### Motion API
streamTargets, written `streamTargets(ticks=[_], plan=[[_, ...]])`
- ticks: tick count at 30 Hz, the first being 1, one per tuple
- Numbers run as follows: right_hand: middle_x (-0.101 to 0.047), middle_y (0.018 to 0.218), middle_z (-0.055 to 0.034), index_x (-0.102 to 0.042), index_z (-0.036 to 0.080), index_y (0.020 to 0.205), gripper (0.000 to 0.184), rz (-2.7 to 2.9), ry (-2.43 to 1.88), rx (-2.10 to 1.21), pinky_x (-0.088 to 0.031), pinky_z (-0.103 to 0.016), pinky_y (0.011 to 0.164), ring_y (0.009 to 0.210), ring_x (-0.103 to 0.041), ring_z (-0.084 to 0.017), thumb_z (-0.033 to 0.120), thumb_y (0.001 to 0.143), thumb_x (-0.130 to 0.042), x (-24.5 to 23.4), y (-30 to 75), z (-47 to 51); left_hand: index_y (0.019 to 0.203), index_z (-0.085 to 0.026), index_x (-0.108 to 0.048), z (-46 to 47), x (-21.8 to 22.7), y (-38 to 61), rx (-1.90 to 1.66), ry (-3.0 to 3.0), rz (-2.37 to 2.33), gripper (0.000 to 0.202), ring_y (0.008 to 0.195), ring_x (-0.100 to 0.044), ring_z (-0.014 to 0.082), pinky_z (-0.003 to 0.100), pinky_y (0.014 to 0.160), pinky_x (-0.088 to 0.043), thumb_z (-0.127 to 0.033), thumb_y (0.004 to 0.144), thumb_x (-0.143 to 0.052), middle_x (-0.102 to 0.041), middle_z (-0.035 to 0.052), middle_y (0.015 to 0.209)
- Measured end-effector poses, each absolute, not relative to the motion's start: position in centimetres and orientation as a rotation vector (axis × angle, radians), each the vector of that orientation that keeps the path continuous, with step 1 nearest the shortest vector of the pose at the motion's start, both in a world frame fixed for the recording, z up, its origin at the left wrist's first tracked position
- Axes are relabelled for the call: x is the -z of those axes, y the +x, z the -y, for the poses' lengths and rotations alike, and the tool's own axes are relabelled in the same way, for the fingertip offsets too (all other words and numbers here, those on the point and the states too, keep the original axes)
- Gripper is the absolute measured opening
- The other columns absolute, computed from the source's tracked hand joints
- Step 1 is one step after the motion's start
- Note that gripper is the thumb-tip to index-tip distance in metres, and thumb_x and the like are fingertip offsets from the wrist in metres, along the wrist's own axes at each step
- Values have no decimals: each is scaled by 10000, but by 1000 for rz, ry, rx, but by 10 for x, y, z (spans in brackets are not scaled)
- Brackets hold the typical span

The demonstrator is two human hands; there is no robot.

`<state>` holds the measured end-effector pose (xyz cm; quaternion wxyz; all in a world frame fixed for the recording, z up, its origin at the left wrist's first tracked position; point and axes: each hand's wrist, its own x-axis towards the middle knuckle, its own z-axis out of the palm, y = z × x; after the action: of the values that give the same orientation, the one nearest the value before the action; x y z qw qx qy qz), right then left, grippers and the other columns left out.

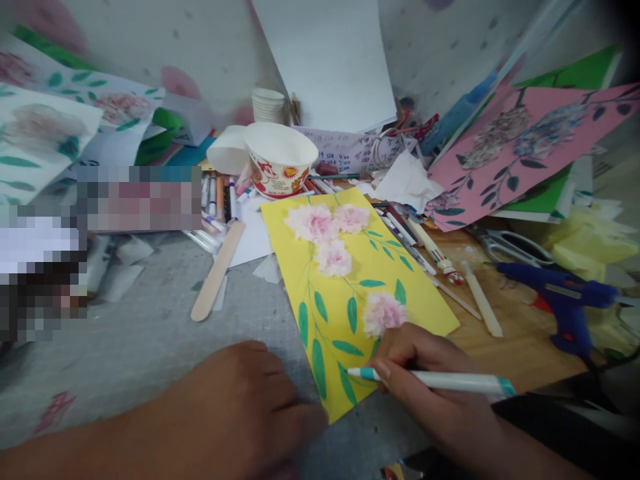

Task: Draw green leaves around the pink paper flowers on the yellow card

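A yellow card with pink tissue flowers and painted green leaves lies on the grey mat. My right hand is closed round a white and teal marker, whose tip touches the card's lower part beside a green leaf. My left hand rests on the mat at the card's lower left corner, fingers curled under with the thumb against the card edge; nothing shows in it.
A paper bowl stands behind the card among several markers. A wooden stick lies to the left. A blue glue gun, scissors and a pink flower card are on the right. More flower sheets lie at far left.
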<state>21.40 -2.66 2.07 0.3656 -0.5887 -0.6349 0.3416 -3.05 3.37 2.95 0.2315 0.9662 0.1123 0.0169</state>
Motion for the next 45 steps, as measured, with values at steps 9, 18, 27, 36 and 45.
streamTargets(ticks=[9, 18, 27, 36, 45], plan=[[-588, 579, 20, -527, 218, 628, 263, 1753, -1524, -815, -404, -253, 500, 525, -549, -130, 236, 885, -580, -21, 215, 24, 1008, -243, -583, -31, -28, -27, -63, 2676, -350, 218, 646, -580, 198, 365, 555, -307, -280, 825, -696, -683, -33, 822], [-618, 599, 10, -596, 217, 674, 209, 1732, -1571, -812, -412, -261, 512, 547, -573, -141, 231, 882, -602, -20, 212, 26, 996, -244, -570, -30, -29, -27, -62, 2646, -364, 184, 656, -564, 197, 361, 558, -294, -274, 844, -668, -667, -32, 819], [-600, 578, 15, -589, 230, 706, 219, 1489, -1328, -951, -423, -242, 466, 508, -539, -138, 262, 922, -608, -30, 222, 24, 975, -232, -591, -38, -28, -27, -107, 2659, -269, 108, 612, -574, 203, 378, 536, -293, -227, 869, -570, -680, -16, 791], [-558, 574, 29, -537, 232, 667, 189, 1528, -1569, -818, -369, -236, 442, 484, -492, -120, 215, 844, -602, -16, 198, 17, 926, -237, -594, -32, -30, -26, -170, 2676, -381, 100, 590, -563, 198, 384, 512, -268, -240, 833, -633, -675, -32, 775], [-553, 581, 27, -514, 235, 688, 236, 1720, -1517, -790, -400, -251, 490, 528, -521, -134, 210, 915, -574, -14, 208, 18, 1016, -238, -593, -34, -27, -28, -150, 2620, -330, 201, 632, -584, 193, 386, 543, -328, -280, 834, -669, -689, -48, 825]])
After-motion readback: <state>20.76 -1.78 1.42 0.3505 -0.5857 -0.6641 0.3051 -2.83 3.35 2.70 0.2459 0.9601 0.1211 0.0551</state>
